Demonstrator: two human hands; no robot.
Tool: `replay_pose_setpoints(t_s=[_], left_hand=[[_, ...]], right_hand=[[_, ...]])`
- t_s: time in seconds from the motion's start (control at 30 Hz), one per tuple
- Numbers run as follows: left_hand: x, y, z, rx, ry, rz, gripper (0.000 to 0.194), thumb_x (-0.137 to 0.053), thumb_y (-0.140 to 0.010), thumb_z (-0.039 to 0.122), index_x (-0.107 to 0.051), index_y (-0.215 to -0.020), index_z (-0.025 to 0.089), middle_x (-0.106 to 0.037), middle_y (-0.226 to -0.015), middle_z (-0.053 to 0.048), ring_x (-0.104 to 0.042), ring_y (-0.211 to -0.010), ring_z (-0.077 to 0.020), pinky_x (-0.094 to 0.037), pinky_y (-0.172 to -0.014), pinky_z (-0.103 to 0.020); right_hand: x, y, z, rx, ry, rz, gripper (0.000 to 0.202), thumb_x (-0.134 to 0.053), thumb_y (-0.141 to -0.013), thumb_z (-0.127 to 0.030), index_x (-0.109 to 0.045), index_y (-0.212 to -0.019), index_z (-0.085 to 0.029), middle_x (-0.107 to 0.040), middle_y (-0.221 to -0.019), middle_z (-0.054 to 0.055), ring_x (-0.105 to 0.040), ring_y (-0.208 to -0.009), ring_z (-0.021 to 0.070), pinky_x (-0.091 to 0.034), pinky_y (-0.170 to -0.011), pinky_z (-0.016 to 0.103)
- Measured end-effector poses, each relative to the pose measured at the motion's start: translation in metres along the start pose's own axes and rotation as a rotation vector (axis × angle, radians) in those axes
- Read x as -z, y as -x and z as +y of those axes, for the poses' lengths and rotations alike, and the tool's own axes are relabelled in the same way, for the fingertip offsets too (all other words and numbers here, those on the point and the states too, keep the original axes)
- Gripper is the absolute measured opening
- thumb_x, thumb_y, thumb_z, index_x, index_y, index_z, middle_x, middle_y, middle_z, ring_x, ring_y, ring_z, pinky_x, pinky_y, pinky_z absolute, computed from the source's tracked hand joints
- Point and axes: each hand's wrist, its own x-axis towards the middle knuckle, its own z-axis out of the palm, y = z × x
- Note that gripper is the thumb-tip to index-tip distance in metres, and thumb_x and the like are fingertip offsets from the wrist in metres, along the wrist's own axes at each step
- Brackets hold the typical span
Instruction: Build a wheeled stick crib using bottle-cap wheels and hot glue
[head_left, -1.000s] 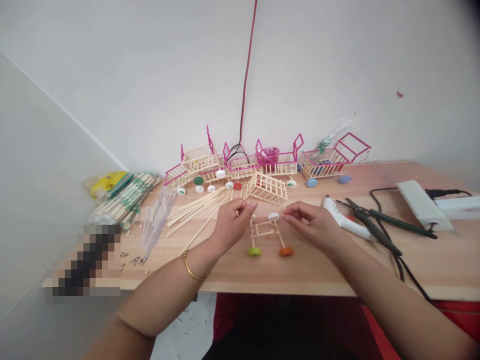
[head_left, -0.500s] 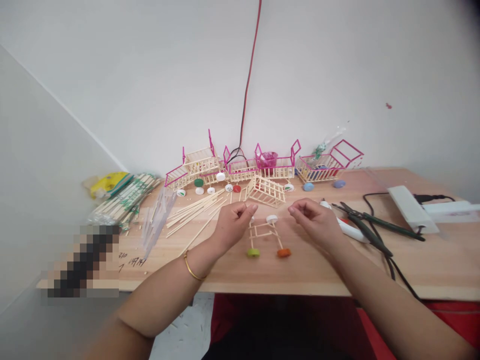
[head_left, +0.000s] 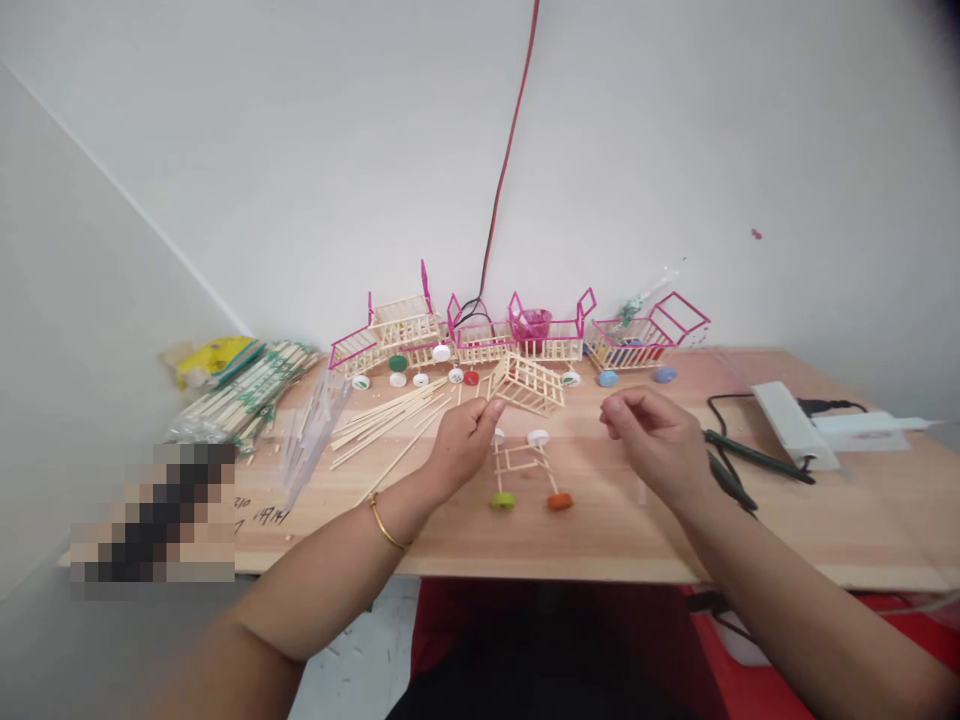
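My left hand (head_left: pixel 466 437) is closed, thumb pressed against curled fingers. It is beside a small stick frame on wheels (head_left: pixel 519 458), which has white, green and orange bottle-cap wheels. Farther right, my right hand (head_left: pixel 649 437) is pinched above the table, clear of the frame. Whatever either hand may hold is too small or hidden to make out. Just behind the wheeled frame lies a bare stick basket (head_left: pixel 531 383), tilted on its side.
Pink-edged stick carts (head_left: pixel 484 343) line the wall, one with a pink cup (head_left: pixel 534 328). Loose sticks (head_left: pixel 390 425) and bagged sticks (head_left: pixel 266 390) lie left. At right are green-handled pliers (head_left: pixel 765 458) and a white power strip (head_left: pixel 795 425). A white object (head_left: pixel 739 640) with black cord shows below the edge.
My right hand has moved slightly right, away from the wheeled frame. The white tool beside the pliers no longer shows on the table; a white corded object now appears below the table edge.
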Motion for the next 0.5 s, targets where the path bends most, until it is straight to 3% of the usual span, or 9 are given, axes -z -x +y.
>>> replay_pose_setpoints(t_s=[0.17, 0.37, 0.5], left_hand=[[0.001, 0.0, 0.001, -0.011, -0.001, -0.001, 0.044, -0.038, -0.094, 0.043, -0.038, -0.058, 0.017, -0.039, -0.055, 0.004, -0.04, -0.056, -0.01, -0.028, -0.056, -0.025], [-0.001, 0.001, 0.002, -0.043, 0.022, -0.001, 0.043, -0.039, -0.093, 0.041, -0.039, -0.057, 0.017, -0.04, -0.055, 0.004, -0.041, -0.055, -0.0098, -0.029, -0.055, -0.024], [-0.002, 0.002, 0.002, -0.061, 0.053, -0.03, 0.042, -0.041, -0.093, 0.039, -0.041, -0.057, 0.017, -0.045, -0.055, 0.004, -0.042, -0.055, -0.0096, -0.03, -0.055, -0.023]], right_hand=[[0.033, 0.002, 0.013, 0.132, 0.299, -0.129, 0.021, -0.055, -0.086, -0.039, -0.062, -0.079, -0.021, -0.064, -0.069, 0.001, -0.057, -0.061, 0.015, -0.043, -0.059, 0.027], [0.074, 0.023, 0.061, 0.059, 0.512, -0.17, 0.026, -0.052, -0.084, -0.044, -0.063, -0.086, -0.021, -0.066, -0.07, 0.003, -0.059, -0.058, 0.0184, -0.043, -0.053, 0.029], [0.088, 0.03, 0.077, 0.06, 0.611, -0.262, 0.03, -0.05, -0.083, -0.045, -0.063, -0.092, -0.019, -0.068, -0.086, 0.011, -0.064, -0.076, 0.0269, -0.048, -0.066, 0.038]])
